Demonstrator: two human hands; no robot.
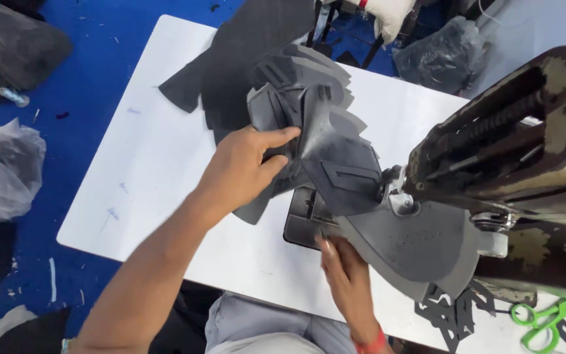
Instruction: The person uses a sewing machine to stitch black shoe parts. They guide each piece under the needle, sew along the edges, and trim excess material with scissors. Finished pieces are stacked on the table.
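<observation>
**Hands Feeding Grey Cut Pieces at a Sewing Machine**

We saw a white table point(158, 164) carrying a worn sewing machine point(525, 151), its head cut off at the right edge. A stack of dark grey cut pieces point(296, 85) lay fanned across the table's far half, the top piece point(342, 164) curving down to the needle area. We noted the left hand point(247, 167) reaching in from the lower left, forearm extended, thumb and fingers closed in a pinch on the fold of that piece. The right hand point(345, 272) lay low, fingers pressed flat against the edge of a broad grey panel point(420, 246); its palm was hidden, so we could not tell more. Green scissors point(545, 318) lay at the lower right, partly cropped.
</observation>
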